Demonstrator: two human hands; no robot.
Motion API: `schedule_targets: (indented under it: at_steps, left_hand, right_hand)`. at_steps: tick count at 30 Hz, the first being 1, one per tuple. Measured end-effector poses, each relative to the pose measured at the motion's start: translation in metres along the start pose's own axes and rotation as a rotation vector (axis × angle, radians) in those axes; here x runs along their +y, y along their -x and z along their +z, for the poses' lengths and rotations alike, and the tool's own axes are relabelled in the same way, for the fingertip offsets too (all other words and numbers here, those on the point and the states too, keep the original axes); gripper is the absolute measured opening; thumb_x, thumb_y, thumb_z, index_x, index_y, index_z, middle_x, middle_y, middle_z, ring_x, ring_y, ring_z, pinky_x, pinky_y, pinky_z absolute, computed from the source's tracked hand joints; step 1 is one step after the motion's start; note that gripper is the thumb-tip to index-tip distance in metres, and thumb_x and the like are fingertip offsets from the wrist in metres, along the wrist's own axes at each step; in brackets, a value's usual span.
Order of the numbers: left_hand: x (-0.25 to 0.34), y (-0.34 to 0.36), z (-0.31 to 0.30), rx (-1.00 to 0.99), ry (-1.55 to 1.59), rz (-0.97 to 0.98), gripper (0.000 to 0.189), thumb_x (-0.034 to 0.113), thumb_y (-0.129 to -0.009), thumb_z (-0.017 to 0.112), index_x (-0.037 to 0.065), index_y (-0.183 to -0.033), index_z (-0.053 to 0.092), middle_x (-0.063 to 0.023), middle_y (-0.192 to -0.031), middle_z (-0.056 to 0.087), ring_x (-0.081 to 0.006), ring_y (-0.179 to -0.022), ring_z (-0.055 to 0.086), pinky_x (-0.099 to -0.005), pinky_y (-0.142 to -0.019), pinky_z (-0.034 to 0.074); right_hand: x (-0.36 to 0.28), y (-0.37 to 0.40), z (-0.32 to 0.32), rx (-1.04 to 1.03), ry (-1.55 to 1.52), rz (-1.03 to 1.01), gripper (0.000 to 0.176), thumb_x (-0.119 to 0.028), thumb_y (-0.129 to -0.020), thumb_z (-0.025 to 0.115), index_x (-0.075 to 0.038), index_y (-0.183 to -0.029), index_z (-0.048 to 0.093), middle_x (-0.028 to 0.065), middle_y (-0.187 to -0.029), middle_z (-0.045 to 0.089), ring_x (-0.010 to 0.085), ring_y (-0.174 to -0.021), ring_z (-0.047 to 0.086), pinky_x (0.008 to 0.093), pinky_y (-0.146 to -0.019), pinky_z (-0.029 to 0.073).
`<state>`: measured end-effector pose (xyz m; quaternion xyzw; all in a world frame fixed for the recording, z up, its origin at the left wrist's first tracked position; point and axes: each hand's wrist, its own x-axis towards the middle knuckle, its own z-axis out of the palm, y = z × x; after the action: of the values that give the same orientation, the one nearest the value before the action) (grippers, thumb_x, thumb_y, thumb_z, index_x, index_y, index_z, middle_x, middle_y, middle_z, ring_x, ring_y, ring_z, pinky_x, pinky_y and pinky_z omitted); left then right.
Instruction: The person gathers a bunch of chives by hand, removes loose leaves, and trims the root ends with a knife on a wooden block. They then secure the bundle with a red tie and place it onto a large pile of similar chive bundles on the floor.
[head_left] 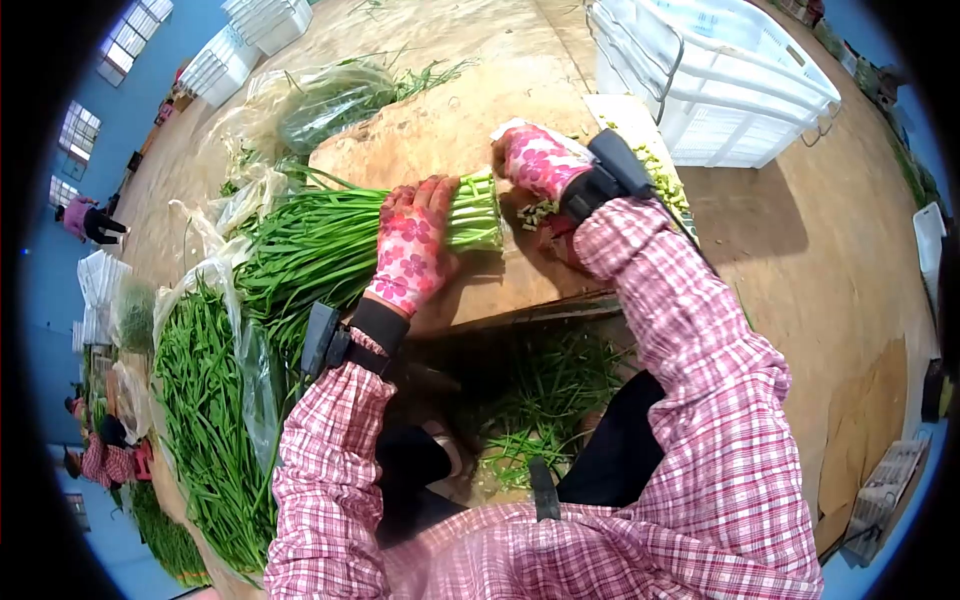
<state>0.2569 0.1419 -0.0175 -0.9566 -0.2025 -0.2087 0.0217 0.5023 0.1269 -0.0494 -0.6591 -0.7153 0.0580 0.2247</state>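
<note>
My left hand (412,245), in a pink flowered glove, presses over a bunch of garlic chives (320,235) lying on a wooden board (420,150). The bunch's pale, even stem ends (478,210) point right, toward my right hand (540,165). That hand is closed, in a matching glove, just beyond the ends and apart from them. A white edge shows at its fingers, but what it holds is hidden. Short cut stem pieces (535,213) lie under and beside it. Clear plastic (340,115) wraps more greens at the board's far left.
A large pile of chives (210,410) lies at my left. A white crate (720,90) stands beyond the board at right. Trimmed scraps (530,440) cover the floor between my legs. Other people (95,220) are far left, near stacked white crates (220,65).
</note>
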Motion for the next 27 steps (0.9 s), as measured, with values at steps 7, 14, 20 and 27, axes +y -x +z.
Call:
schedule_targets:
  at_steps: [7,14,20,27]
  left_hand:
    - [0.0,0.002,-0.003,-0.079,-0.026,-0.033,0.095,0.032,-0.056,0.087,0.005,-0.135,0.043,-0.0166,-0.139,0.045,-0.036,-0.127,0.044,-0.0465,-0.109,0.031]
    - [0.015,0.022,0.003,-0.043,-0.134,-0.12,0.094,0.035,-0.062,0.084,0.003,-0.138,0.04,-0.0165,-0.141,0.042,-0.0343,-0.133,0.038,-0.0467,-0.115,0.023]
    - [0.005,0.023,0.003,-0.062,-0.088,-0.095,0.093,0.032,-0.062,0.084,0.005,-0.139,0.04,-0.0143,-0.142,0.042,-0.0326,-0.133,0.038,-0.0458,-0.115,0.024]
    - [0.023,0.047,-0.018,0.639,0.442,-0.255,0.031,0.008,-0.081,0.071,0.007,-0.11,0.063,-0.0143,-0.121,0.062,-0.0346,-0.113,0.057,-0.0406,-0.097,0.046]
  right_hand:
    - [-0.069,0.104,-0.146,-0.283,-0.477,0.42,0.033,-0.031,-0.09,0.064,-0.002,-0.106,0.072,0.0119,-0.094,0.073,0.0164,-0.082,0.068,0.0305,-0.071,0.054]
    - [-0.072,0.046,-0.03,0.085,-0.141,0.237,0.046,-0.043,-0.086,0.062,0.001,-0.095,0.072,0.0216,-0.093,0.07,0.0358,-0.093,0.066,0.0413,-0.085,0.051]
    - [-0.045,0.045,-0.012,0.173,0.179,0.395,0.047,-0.045,-0.073,0.073,-0.001,-0.09,0.072,0.0214,-0.089,0.07,0.0357,-0.087,0.068,0.0435,-0.077,0.054]
    - [-0.126,0.07,-0.072,0.063,0.204,0.069,0.084,-0.044,-0.07,0.079,-0.005,-0.137,0.048,0.019,-0.144,0.042,0.0366,-0.131,0.043,0.0467,-0.105,0.038]
